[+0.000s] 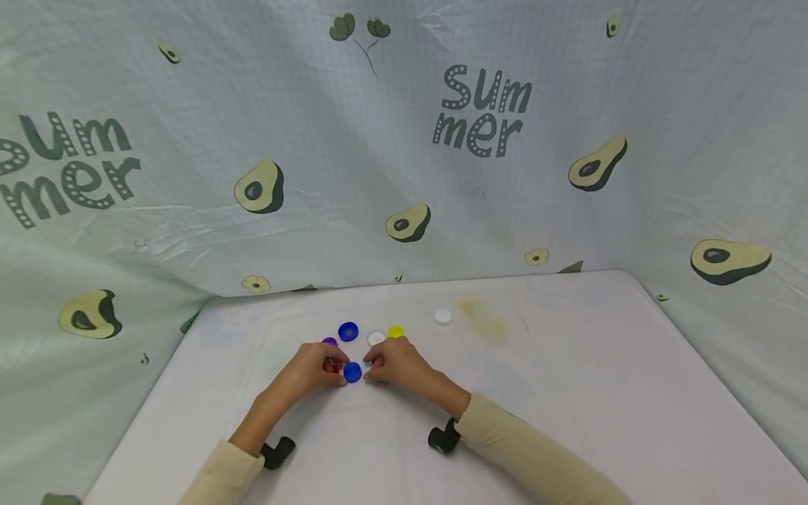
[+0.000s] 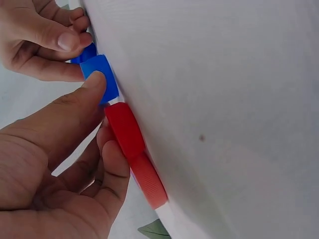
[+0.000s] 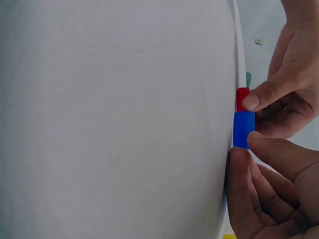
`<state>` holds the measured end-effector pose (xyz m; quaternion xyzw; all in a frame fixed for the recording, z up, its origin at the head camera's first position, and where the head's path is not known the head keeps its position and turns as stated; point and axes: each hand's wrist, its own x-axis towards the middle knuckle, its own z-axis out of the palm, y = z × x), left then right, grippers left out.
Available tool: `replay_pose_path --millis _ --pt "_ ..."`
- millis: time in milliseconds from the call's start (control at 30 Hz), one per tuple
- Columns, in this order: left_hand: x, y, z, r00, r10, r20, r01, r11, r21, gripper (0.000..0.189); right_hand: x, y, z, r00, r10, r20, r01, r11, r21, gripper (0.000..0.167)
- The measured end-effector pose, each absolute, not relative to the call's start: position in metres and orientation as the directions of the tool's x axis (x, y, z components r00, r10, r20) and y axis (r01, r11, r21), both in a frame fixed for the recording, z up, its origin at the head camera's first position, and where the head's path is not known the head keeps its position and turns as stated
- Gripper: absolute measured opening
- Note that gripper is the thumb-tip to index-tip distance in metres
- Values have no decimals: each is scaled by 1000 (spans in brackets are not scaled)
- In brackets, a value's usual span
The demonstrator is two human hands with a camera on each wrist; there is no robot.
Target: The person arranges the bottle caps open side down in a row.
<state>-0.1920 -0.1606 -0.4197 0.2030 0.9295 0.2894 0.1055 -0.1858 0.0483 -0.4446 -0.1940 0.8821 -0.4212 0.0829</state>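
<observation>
A blue bottle cap (image 1: 352, 372) lies on the table between the two hands. My left hand (image 1: 314, 366) pinches its left side, and the thumb covers part of the cap (image 2: 99, 74) in the left wrist view. Beside that hand's fingers is a red cap (image 2: 124, 129), mostly covered in the head view. From the right, my right hand (image 1: 400, 363) holds its thumb and fingertips at the blue cap's edge (image 3: 243, 129), loosely bent and spread. A bit of purple shows under the right fingers. A lighter red cap (image 2: 149, 181) sits past the red one.
Farther back on the white table (image 1: 568, 393) lie another blue cap (image 1: 348, 332), a purple cap (image 1: 330, 341), a white cap (image 1: 376, 338), a yellow cap (image 1: 395, 331) and a second white cap (image 1: 443, 317). A printed curtain (image 1: 353, 140) hangs behind the table.
</observation>
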Motion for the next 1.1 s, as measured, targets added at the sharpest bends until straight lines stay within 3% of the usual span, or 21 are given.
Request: replay_pose_path --millis 567,933,1100 --pt "-189 -152 -420 -872 488 -30 381 717 583 17 -184 45 -442 -914 -407 5 -271 599 -753 19" --pt "-185 -155 -417 -868 479 134 407 531 743 26 -179 66 -423 -891 -407 199 -401 503 -766 18" --pt "-181 -147 -415 -881 441 170 387 467 795 26 -174 78 -416 -889 -397 226 -412 482 -773 21"
